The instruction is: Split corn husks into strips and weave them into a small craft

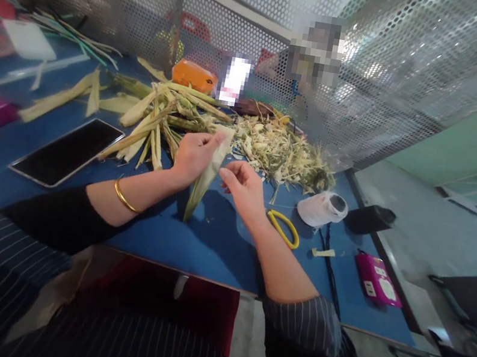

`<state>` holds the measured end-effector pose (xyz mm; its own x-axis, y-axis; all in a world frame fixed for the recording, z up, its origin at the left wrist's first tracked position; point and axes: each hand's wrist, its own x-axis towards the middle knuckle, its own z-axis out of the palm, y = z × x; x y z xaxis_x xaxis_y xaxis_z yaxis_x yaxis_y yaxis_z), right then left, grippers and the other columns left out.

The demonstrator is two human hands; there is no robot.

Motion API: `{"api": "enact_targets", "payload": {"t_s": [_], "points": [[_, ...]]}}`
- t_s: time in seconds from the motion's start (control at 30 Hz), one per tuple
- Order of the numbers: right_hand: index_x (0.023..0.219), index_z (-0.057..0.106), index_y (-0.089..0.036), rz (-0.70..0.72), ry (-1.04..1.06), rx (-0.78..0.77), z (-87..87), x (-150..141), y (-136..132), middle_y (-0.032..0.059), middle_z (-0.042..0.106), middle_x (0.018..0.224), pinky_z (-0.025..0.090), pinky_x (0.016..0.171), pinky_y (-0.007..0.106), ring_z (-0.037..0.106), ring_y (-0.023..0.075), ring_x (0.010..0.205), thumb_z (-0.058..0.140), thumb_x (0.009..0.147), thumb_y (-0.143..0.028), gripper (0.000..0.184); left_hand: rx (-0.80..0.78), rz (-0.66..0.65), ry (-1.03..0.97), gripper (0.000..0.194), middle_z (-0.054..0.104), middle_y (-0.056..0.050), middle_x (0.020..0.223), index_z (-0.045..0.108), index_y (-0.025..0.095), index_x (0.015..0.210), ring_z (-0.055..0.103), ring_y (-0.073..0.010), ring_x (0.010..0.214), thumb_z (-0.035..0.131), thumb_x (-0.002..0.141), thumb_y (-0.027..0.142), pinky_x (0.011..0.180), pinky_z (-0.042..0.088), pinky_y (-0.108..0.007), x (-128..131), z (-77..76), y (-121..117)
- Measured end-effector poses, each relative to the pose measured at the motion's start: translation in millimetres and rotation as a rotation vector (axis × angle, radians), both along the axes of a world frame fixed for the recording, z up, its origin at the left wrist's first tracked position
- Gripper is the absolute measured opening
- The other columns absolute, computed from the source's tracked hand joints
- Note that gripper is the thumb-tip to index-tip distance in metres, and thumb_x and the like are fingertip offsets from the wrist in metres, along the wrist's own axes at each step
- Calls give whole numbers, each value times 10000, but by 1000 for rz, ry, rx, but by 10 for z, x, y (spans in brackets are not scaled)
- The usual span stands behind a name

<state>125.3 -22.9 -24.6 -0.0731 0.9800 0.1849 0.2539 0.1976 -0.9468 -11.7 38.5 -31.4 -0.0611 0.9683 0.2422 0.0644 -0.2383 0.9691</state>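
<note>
My left hand (194, 156) is closed on a pale green corn husk (207, 180), thumb on its upper part. The husk hangs down at a slant, its pointed end low over the blue table. Just right of it is my right hand (243, 190), fingers curled and thumb drawn in close to them. Whatever may be between those fingertips is too small to make out. Behind my hands lie a bundle of corn husks (151, 112) and a heap of shredded husk scraps (275, 148).
A phone (68, 151) lies at the left. On the right are a yellow ring-shaped handle (283, 230), a white thread spool (319, 209), a black spool (369, 219) and a magenta box (378, 279). An orange packet (194, 76) sits before the perforated metal screen (241, 26).
</note>
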Motion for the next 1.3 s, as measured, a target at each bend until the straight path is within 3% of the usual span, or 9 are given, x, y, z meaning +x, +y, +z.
{"api": "enact_targets", "payload": {"t_s": [0.07, 0.13, 0.23, 0.37, 0.53, 0.77, 1.13, 1.3], "points": [[756, 555, -207, -32, 142, -84, -38, -17, 48, -41, 559, 635, 415, 555, 243, 529, 109, 593, 707, 697, -510, 345, 74, -5, 49, 543, 296, 37, 476, 372, 177, 463, 263, -77, 468, 593, 799, 541, 439, 171, -261, 65, -24, -96], [696, 540, -203, -37, 225, -127, -63, -32, 69, -43, 552, 611, 423, 549, 242, 520, 104, 577, 722, 679, -474, 327, 39, -73, 7, 522, 343, 36, 479, 429, 169, 477, 299, -73, 461, 605, 788, 549, 432, 201, -246, 121, -39, -164], [636, 529, -195, -54, 280, -116, -83, -40, 72, -52, 525, 576, 410, 550, 237, 474, 85, 543, 710, 690, -415, 290, -61, -137, -110, 424, 473, 23, 540, 549, 160, 596, 395, -82, 484, 639, 766, 539, 443, 285, -225, 174, -67, -207], [640, 553, -189, -120, 317, -95, -96, -34, 72, -58, 513, 580, 398, 562, 238, 457, 80, 549, 716, 682, -385, 259, -100, -116, -54, 454, 462, 26, 528, 508, 172, 605, 385, -85, 477, 562, 813, 571, 439, 281, -224, 189, -127, -202], [655, 581, -192, -50, 464, -206, -119, -31, 79, -59, 550, 630, 392, 571, 233, 472, 76, 570, 753, 640, -377, 254, -36, -98, 90, 484, 407, 32, 520, 438, 181, 557, 353, -88, 496, 516, 844, 564, 442, 249, -230, 180, -145, -190], [720, 647, -204, 24, 601, -285, -122, -31, 76, -39, 631, 651, 445, 626, 244, 525, 99, 602, 778, 596, -358, 237, -67, -205, 35, 479, 467, 18, 535, 487, 182, 600, 402, -101, 497, 481, 853, 589, 461, 280, -239, 204, -106, -201], [717, 662, -212, 35, 629, -248, -138, -77, 49, -41, 651, 639, 450, 596, 242, 531, 96, 560, 784, 595, -340, 215, 81, -79, 273, 443, 416, 24, 547, 401, 193, 574, 367, -115, 549, 453, 896, 492, 521, 248, -263, 186, -82, -251], [737, 668, -213, 34, 677, -304, -170, -86, 69, -26, 669, 656, 453, 600, 252, 571, 115, 590, 773, 587, -315, 210, 64, -61, 265, 427, 422, 22, 544, 389, 197, 565, 374, -121, 554, 460, 889, 466, 532, 247, -268, 198, -102, -265]]}}
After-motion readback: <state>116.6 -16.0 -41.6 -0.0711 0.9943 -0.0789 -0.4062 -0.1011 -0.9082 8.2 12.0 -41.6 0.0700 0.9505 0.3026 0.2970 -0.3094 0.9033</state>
